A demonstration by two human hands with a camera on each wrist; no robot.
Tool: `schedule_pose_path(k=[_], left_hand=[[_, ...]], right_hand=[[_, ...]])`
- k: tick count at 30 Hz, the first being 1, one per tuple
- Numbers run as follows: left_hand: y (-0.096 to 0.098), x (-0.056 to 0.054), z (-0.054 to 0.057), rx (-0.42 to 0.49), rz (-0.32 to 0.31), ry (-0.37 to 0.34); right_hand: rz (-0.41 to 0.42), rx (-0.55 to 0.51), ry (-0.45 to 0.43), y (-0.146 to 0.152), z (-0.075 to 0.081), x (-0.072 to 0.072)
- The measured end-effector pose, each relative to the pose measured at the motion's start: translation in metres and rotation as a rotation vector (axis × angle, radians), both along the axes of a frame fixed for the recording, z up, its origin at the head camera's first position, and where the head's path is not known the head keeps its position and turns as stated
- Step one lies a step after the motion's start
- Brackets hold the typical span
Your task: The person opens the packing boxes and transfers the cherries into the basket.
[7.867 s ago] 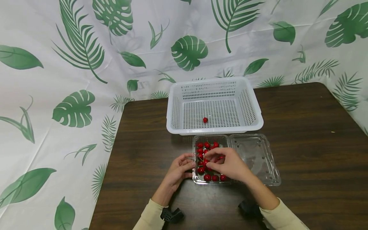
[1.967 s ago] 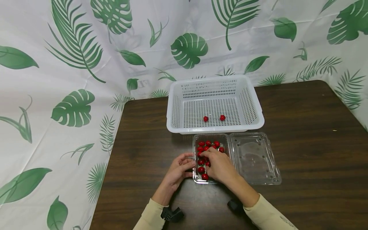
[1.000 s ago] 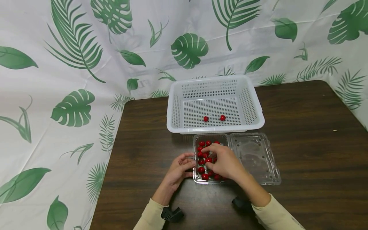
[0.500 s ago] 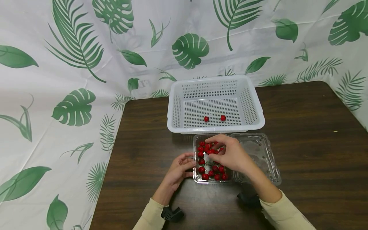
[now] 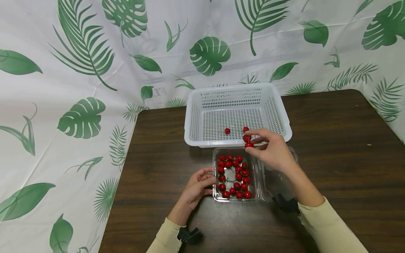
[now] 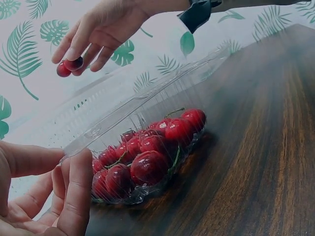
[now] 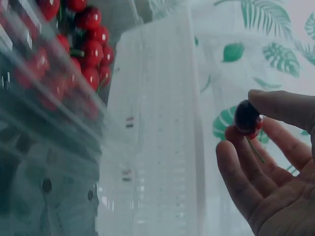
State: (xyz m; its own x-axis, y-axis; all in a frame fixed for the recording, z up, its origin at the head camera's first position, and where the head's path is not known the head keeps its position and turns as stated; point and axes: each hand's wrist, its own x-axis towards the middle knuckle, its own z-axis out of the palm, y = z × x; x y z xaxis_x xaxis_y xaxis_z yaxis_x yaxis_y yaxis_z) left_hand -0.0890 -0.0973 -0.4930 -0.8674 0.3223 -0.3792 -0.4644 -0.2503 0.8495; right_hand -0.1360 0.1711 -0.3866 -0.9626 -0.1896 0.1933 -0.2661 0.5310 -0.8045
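My left hand (image 5: 198, 184) grips the left rim of a clear plastic clamshell box (image 5: 216, 199); in the left wrist view its thumb and fingers (image 6: 78, 191) pinch that rim. Red cherries (image 5: 238, 176), some with green stems, line the box around a bare patch. Raised above the box's back edge, my right hand (image 5: 274, 149) pinches a pair of cherries (image 5: 249, 144) between thumb and fingertips. They hang by the near rim of a white perforated basket (image 5: 234, 143). One cherry (image 5: 227, 130) lies on the basket floor, and another (image 5: 245, 129) shows just beyond the right fingertips.
The box's clear lid (image 5: 272, 182) lies folded out to the right, partly under the right forearm. All of it stands on a dark wood table (image 5: 158, 158). Behind hangs a white cloth (image 5: 177, 21) printed with green leaves.
Within the last second my right hand has lifted a pair of cherries out of the box and moved back and right to the basket's near rim. My left hand has stayed put.
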Motion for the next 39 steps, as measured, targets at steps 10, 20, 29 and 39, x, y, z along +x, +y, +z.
schedule_pose_path(k=[10, 20, 29, 39], left_hand=[[0.000, -0.001, -0.001, 0.006, -0.001, -0.007], [-0.001, 0.000, -0.001, -0.004, -0.009, -0.005], [-0.001, 0.000, -0.001, 0.002, -0.005, -0.006], [-0.001, -0.001, -0.001, 0.005, -0.006, -0.009]], right_hand=[[-0.105, 0.063, 0.114, 0.007, -0.007, -0.014], [-0.184, 0.159, 0.147, 0.009, -0.016, -0.022], [-0.246, 0.265, 0.065, 0.007, -0.012, -0.022], [-0.267, 0.255, 0.134, 0.006, -0.012, -0.016]])
